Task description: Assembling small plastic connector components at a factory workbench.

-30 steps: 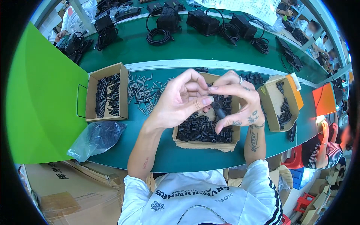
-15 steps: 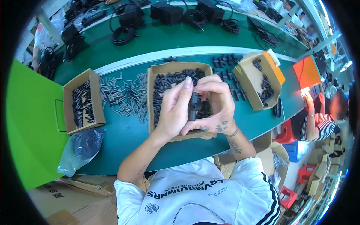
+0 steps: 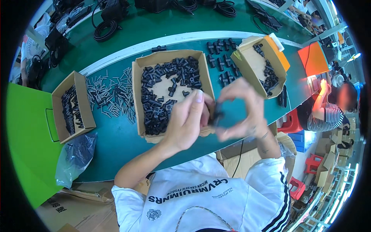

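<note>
My right hand (image 3: 249, 110) curves thumb and fingers around a black plastic fitting (image 3: 218, 115), smeared by motion, just right of the open carton. My left hand (image 3: 187, 121) is closed beside it, thumb along the curled fingers, over the carton's near right corner. Whatever its fingers hold, if anything, is hidden. Beneath and left of it stands the cardboard carton (image 3: 136, 96) holding many black T-shaped fittings (image 3: 152, 114), with bare cardboard showing mid-floor. Several like fittings (image 3: 221, 63) stand in rows on the green table, right of the carton.
Loose metal pins (image 3: 114, 98) lie left of the carton, beside a box (image 3: 90, 112) of dark slim parts. A smaller box (image 3: 247, 52) of fittings stands right. A plastic bag (image 3: 77, 154) rests at the table's near left edge. A person in stripes (image 3: 330, 116) sits far right.
Both hands were together on the fitting over the carton. The right hand has now drawn away to the right with it. The whole view has shifted, showing more of the carton's contents.
</note>
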The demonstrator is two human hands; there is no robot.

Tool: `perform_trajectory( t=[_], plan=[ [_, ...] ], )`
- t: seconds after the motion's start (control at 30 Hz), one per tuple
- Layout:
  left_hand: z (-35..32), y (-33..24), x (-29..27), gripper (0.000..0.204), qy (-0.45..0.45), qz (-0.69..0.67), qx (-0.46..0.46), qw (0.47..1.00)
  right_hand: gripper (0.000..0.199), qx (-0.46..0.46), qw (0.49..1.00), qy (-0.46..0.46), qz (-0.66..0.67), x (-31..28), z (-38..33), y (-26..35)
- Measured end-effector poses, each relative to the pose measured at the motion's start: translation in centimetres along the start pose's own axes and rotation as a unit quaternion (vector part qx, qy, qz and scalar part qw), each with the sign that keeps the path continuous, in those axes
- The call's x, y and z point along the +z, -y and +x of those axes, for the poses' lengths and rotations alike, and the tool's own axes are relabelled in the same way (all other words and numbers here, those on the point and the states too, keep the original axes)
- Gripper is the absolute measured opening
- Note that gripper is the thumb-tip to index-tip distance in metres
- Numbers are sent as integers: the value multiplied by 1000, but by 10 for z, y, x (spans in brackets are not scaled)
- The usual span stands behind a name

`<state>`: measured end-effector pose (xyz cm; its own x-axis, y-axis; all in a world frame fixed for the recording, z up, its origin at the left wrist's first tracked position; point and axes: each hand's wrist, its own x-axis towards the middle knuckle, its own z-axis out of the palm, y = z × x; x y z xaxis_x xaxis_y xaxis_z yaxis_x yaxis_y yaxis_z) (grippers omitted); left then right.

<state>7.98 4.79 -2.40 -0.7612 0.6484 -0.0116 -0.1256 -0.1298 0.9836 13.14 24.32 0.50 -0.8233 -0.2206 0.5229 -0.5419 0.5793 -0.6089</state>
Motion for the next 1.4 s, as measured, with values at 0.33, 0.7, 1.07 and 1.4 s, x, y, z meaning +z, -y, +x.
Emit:
perform_trajectory(
  t=[0.33,0.7,1.07,1.4],
  plan=[
    [32,14,-58,14,-33,455,200,867,64,140,967,170,-126,-27,14,-111],
    [21,20,-89,22,43,673,85,733,63,154,952,215,-156,-15,14,-125],
    [24,22,-93,28,142,619,-53,770,28,257,907,-46,-331,-114,-41,-130],
    [31,14,-94,8,77,528,56,844,22,370,892,129,-225,-147,-108,-166]
  ],
)
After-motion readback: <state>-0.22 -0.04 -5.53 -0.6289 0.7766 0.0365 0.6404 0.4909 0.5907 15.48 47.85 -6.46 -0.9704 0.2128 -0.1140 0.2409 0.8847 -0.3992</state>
